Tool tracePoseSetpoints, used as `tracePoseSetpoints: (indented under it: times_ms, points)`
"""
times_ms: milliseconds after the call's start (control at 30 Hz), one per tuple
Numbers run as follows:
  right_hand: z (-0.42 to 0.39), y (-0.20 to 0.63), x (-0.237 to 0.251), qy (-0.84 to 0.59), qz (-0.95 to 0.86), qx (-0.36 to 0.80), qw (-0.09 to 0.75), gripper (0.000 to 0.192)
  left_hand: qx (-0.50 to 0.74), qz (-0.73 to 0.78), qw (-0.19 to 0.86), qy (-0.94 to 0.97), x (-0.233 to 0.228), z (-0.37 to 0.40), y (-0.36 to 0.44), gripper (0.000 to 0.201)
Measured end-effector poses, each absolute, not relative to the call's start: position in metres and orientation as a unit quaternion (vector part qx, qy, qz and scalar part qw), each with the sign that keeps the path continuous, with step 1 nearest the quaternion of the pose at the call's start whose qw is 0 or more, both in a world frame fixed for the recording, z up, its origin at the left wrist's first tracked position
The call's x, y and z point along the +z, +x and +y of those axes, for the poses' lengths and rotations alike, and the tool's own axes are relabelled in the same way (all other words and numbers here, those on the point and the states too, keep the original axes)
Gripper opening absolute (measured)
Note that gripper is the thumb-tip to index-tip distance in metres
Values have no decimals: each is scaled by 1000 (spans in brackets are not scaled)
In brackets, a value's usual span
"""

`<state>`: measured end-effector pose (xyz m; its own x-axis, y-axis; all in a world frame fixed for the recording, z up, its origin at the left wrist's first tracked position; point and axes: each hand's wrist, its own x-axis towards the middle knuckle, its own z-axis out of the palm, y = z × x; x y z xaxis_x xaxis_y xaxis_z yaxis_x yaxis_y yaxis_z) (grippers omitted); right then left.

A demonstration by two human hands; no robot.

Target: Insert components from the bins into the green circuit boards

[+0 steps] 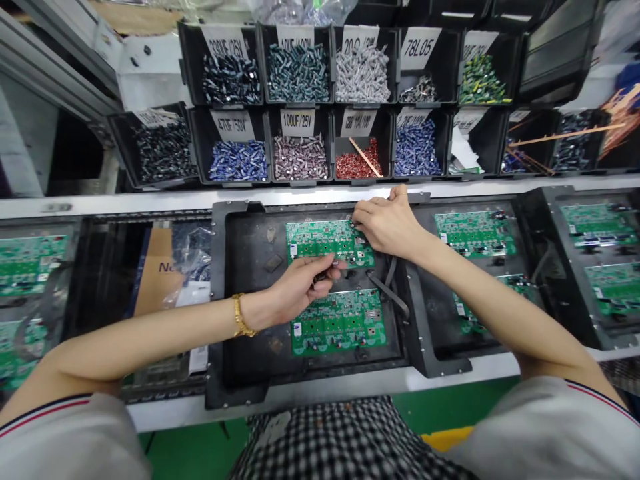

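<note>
- Fingertips of right hand (387,223) bunched and pressed down at the right end of the upper circuit board (327,241), seemingly on a small part; part itself hidden under the fingers.
- Left hand (300,287) half curled at that board's lower edge, thumb and forefinger pinched on something small and dark, probably loose components; cannot tell which.
- Upper circuit board seated in the black carrier tray (240,267), lower circuit board (339,321) just below it in the same tray, untouched.
- Best done, by the look of it: leads lined up over their holes first, then pushed straight down, never at a slant; board steadied flat against the tray meanwhile.
- Worth checking polarity marks before pressing.
- Labelled parts bins (300,143) beyond the tray, well apart from both hands.
- Hard to make out: board printing, several bin labels, contents of the neighbouring trays at the frame edges.
</note>
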<state>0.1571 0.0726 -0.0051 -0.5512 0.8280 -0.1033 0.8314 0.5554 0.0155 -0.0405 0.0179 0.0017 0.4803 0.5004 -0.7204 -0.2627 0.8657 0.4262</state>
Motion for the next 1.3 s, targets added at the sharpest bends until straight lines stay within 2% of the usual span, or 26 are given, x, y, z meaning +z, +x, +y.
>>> tracePoseSetpoints:
  times_ms: [133, 233, 333, 433, 533, 667, 800, 933, 1133, 1300]
  points:
    - [59, 153, 4, 517, 855, -45, 11, 23, 218, 463, 848, 136, 4, 10, -42, 32]
    - [29, 143, 20, 508, 845, -152, -74, 19, 237, 454, 843, 167, 5, 1, -39, 30]
    - [-6, 133, 34, 475, 842, -228, -117, 15, 240, 443, 840, 201, 8, -11, -35, 33]
    - [-30, 134, 37, 475, 855, -183, -99, 16, 201, 428, 863, 178, 11, -23, -37, 31]
    - [-41, 144, 24, 478, 867, -132, -43, 21, 173, 446, 868, 136, 12, -27, -44, 25]
    - [-43, 152, 1, 468, 878, -104, 3, 21, 221, 493, 821, 185, 8, -19, -51, 20]
    - [-42, 152, -7, 466, 881, -79, 13, 20, 270, 480, 804, 226, 2, -7, -51, 22]
    - [-43, 150, -6, 463, 884, -63, 17, 21, 293, 458, 813, 207, 1, 2, -49, 17]
    - [-46, 148, -8, 445, 895, -19, 26, 23, 340, 428, 819, 174, 6, 11, -45, 22]
    - [-47, 148, -7, 440, 898, -17, 23, 25, 339, 423, 825, 162, 6, 9, -44, 22]
